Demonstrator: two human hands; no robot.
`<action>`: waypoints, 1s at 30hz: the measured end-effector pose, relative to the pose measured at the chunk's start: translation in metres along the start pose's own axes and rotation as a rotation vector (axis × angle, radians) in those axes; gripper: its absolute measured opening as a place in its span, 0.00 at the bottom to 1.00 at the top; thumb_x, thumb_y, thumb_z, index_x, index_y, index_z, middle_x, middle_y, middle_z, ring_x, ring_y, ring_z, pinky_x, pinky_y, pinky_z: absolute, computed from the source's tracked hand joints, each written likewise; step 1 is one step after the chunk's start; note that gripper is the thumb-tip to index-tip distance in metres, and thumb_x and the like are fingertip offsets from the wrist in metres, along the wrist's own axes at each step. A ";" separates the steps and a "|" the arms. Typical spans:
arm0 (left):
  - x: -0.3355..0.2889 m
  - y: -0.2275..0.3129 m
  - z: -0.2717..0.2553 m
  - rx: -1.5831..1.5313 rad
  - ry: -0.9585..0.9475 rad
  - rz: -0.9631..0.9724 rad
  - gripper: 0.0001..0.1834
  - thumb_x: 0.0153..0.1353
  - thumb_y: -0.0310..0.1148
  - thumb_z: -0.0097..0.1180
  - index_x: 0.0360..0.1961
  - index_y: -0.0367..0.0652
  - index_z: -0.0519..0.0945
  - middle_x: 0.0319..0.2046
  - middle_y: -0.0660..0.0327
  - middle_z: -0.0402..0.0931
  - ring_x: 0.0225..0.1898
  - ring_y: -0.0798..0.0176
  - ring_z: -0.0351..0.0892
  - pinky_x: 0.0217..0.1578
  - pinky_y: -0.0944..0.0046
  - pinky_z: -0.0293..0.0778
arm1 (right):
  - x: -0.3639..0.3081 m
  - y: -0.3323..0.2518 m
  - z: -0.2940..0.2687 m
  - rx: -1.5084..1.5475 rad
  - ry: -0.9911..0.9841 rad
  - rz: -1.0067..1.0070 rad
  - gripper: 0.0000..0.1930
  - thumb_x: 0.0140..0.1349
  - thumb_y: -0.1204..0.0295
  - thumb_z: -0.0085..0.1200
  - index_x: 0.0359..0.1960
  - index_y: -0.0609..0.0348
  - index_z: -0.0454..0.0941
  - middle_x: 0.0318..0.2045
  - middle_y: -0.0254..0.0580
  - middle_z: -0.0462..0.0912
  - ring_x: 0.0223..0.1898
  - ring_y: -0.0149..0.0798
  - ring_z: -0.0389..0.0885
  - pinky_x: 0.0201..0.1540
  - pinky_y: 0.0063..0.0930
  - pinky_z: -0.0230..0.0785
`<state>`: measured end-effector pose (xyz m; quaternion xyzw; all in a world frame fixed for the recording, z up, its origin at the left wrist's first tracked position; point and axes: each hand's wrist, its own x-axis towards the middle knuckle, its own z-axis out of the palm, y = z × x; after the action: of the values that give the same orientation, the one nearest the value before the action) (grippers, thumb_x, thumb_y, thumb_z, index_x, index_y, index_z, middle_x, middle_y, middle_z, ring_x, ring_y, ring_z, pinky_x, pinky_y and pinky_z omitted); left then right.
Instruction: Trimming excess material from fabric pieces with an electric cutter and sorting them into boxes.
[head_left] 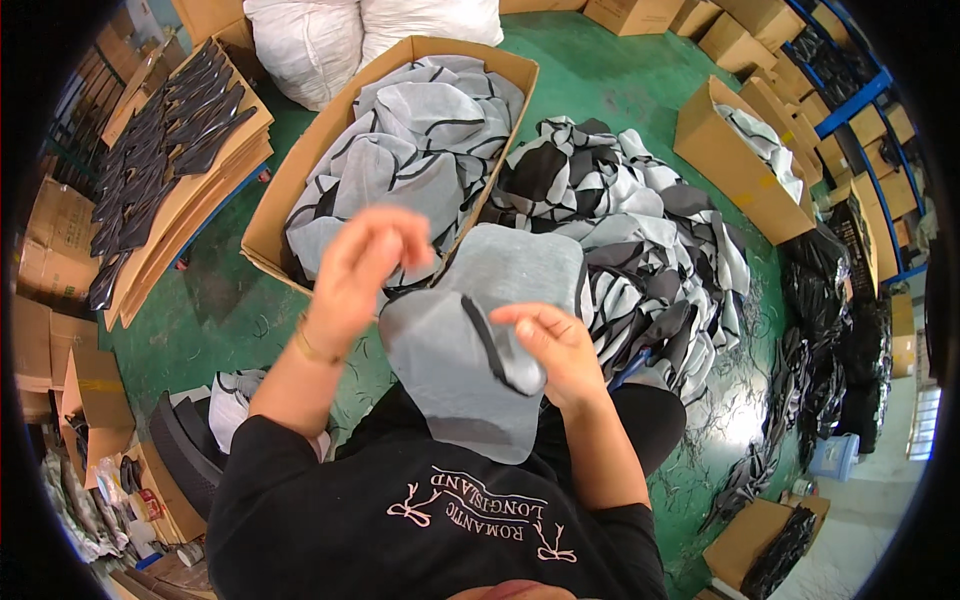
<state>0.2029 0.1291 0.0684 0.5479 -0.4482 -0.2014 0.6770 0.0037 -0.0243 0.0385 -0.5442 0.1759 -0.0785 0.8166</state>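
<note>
A grey fabric piece with black edging lies across my lap, its narrower end toward my body. My right hand grips it at the right edge, thumb and forefinger close together beside a black strip. Raised over the left edge of that piece is my left hand, its fingers bent and smeared by motion, so what they hold, if anything, cannot be made out. Another grey fabric piece lies just beyond, against the pile. A blue-handled tool, partly hidden, is right of my right hand.
Ahead stands a large carton full of similar pieces. A loose heap of grey and black pieces covers the floor on the right. Stacked cardboard with black parts stands at left; another carton and black bags at right.
</note>
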 end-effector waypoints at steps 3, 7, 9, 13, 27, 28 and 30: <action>0.020 -0.016 0.003 -0.139 -0.412 -0.235 0.26 0.69 0.49 0.38 0.50 0.35 0.72 0.42 0.56 0.77 0.44 0.64 0.75 0.50 0.62 0.68 | -0.020 -0.016 0.006 -0.020 -0.275 -0.085 0.11 0.60 0.75 0.56 0.44 0.65 0.79 0.37 0.32 0.81 0.37 0.23 0.74 0.41 0.18 0.66; -0.019 -0.052 0.025 -0.669 -0.821 -1.030 0.35 0.69 0.55 0.31 0.60 0.31 0.65 0.56 0.52 0.70 0.57 0.60 0.69 0.57 0.61 0.64 | -0.030 -0.024 -0.016 -0.053 -0.065 -0.397 0.09 0.58 0.79 0.57 0.40 0.67 0.80 0.36 0.37 0.82 0.35 0.26 0.77 0.40 0.18 0.67; -0.032 -0.041 0.025 -0.540 -0.597 -1.253 0.36 0.69 0.54 0.32 0.61 0.29 0.63 0.56 0.50 0.70 0.57 0.60 0.69 0.58 0.61 0.63 | -0.032 -0.017 -0.030 -0.132 0.223 -0.447 0.09 0.58 0.80 0.57 0.40 0.67 0.80 0.36 0.38 0.82 0.36 0.25 0.77 0.41 0.17 0.67; -0.027 -0.081 -0.006 -1.011 -0.568 -0.635 0.24 0.68 0.44 0.44 0.53 0.32 0.69 0.46 0.56 0.75 0.47 0.64 0.75 0.49 0.64 0.70 | -0.014 -0.004 -0.056 -0.218 0.537 -0.441 0.09 0.60 0.79 0.55 0.42 0.66 0.79 0.37 0.35 0.82 0.37 0.24 0.77 0.43 0.16 0.67; -0.001 -0.186 0.014 0.136 -0.018 -0.483 0.16 0.69 0.37 0.42 0.46 0.36 0.74 0.40 0.54 0.77 0.44 0.63 0.75 0.48 0.66 0.67 | 0.030 0.091 -0.110 -0.606 0.707 -0.259 0.10 0.68 0.74 0.40 0.43 0.65 0.74 0.35 0.41 0.79 0.38 0.30 0.73 0.45 0.21 0.65; -0.002 -0.178 0.019 0.131 -0.049 -0.520 0.14 0.68 0.36 0.42 0.44 0.37 0.74 0.41 0.54 0.77 0.44 0.63 0.74 0.48 0.67 0.66 | 0.021 0.095 -0.113 -0.530 0.708 -0.263 0.10 0.69 0.74 0.40 0.43 0.65 0.73 0.33 0.40 0.78 0.37 0.29 0.72 0.43 0.20 0.64; 0.006 -0.174 0.021 0.188 -0.150 -0.425 0.13 0.68 0.35 0.42 0.44 0.38 0.74 0.37 0.55 0.77 0.41 0.64 0.75 0.46 0.67 0.68 | 0.015 0.083 -0.120 -0.690 0.719 -0.158 0.08 0.67 0.74 0.44 0.41 0.63 0.74 0.30 0.40 0.77 0.32 0.32 0.74 0.38 0.24 0.67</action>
<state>0.2263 0.0574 -0.0901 0.6739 -0.3888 -0.3369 0.5302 -0.0319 -0.0992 -0.0825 -0.7326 0.4198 -0.2599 0.4685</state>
